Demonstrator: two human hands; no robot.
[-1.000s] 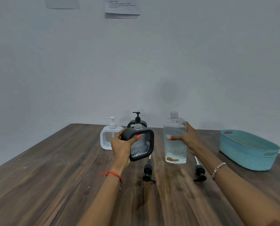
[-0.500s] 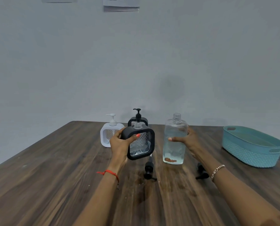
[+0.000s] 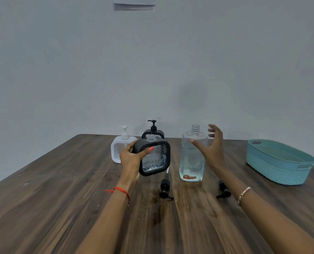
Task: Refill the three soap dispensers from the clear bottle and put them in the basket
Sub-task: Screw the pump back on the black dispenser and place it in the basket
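Observation:
My left hand [image 3: 132, 158] grips a black-framed soap dispenser [image 3: 155, 158] without its pump, held tilted above the table. The clear bottle [image 3: 192, 154], uncapped and partly full, stands upright on the table to its right. My right hand [image 3: 212, 147] is spread just right of the bottle, fingers off it, thumb close to its shoulder. A white dispenser [image 3: 122, 145] and a second black dispenser [image 3: 153, 132], both with pumps on, stand behind. The teal basket [image 3: 280, 162] sits at the right with nothing in it.
Two loose black pump heads lie on the wooden table [image 3: 61, 198]: one pump [image 3: 165, 187] below the held dispenser, another pump [image 3: 224, 189] beside my right forearm. A grey wall rises just behind the table's far edge.
My right hand has let go of the clear bottle and opened beside it. My left hand still holds the black dispenser in about the same place.

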